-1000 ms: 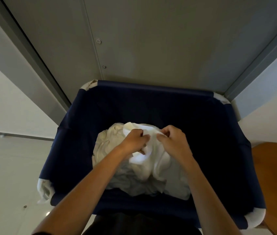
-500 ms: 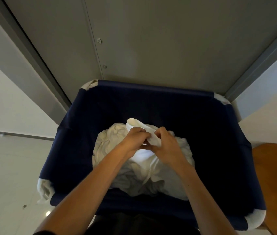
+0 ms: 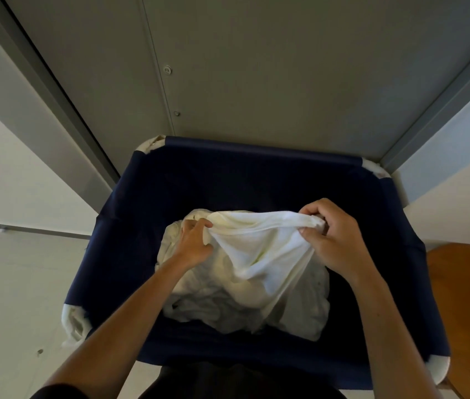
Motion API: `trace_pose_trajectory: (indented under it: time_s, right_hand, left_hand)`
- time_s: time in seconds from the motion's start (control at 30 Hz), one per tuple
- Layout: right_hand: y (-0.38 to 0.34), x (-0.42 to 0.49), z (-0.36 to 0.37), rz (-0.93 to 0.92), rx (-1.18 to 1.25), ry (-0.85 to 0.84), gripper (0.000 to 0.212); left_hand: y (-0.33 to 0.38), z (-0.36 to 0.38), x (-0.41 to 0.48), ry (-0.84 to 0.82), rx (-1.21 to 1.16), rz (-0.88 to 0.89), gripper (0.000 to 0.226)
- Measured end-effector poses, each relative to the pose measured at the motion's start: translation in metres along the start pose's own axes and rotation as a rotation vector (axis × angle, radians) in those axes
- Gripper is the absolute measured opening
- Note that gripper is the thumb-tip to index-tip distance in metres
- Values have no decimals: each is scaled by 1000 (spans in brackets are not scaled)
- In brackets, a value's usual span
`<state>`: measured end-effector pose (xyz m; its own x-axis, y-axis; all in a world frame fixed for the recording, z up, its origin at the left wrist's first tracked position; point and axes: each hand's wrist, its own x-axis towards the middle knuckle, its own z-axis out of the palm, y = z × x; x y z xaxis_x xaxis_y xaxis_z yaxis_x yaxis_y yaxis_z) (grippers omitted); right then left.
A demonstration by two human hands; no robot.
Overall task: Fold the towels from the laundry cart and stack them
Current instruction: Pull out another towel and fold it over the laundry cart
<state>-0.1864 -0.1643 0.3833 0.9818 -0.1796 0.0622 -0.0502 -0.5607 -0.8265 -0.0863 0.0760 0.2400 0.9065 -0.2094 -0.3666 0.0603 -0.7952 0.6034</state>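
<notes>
A navy fabric laundry cart (image 3: 124, 254) fills the middle of the view. Inside it lies a heap of white towels (image 3: 207, 300). One white towel (image 3: 259, 249) is lifted above the heap, its top edge stretched between both hands. My left hand (image 3: 193, 243) pinches the towel's left end. My right hand (image 3: 331, 237) grips the bunched right end, higher and further right. The rest of this towel hangs down onto the heap.
A grey metal door or panel (image 3: 256, 82) stands right behind the cart. White walls flank it on both sides. A round wooden surface (image 3: 466, 306) sits at the right, just past the cart's rim. White padded corners (image 3: 72, 321) mark the cart's frame.
My hands, close together on the towel before, have moved apart. The right hand went right and up, stretching the towel's edge out between them and lifting it off the heap.
</notes>
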Motion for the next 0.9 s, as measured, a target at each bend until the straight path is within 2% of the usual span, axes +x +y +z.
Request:
trace_pose_trajectory:
  time_s: [0.13, 0.27, 0.4, 0.47, 0.57, 0.73, 0.8, 0.9]
  right_hand:
    - [-7, -1, -11, -60, 27, -37, 24]
    - [-9, -2, -16, -103, 26, -57, 27]
    - [-10, -5, -17, -120, 44, -54, 30]
    - [-9, -6, -17, -104, 67, -26, 30]
    - [-7, -7, -20, -91, 65, 11, 31]
    - [-7, -8, -21, -99, 72, 20, 33]
    - [-7, -9, -21, -102, 76, 23, 32]
    - [-5, -11, -23, -110, 68, 52, 31]
  left_hand:
    - [-10, 11, 0, 100, 128, 94, 69]
    - [-15, 13, 5, 188, 135, 187, 65]
    - [-26, 16, 13, 41, 177, 159, 37]
    - [-28, 21, 9, 48, 172, 172, 24]
    - [-32, 26, 1, 129, 102, 204, 26]
    - [-42, 33, -7, 49, -38, 310, 21]
    - [-45, 35, -7, 32, -26, 308, 20]
    - [-49, 37, -10, -1, 5, 301, 29]
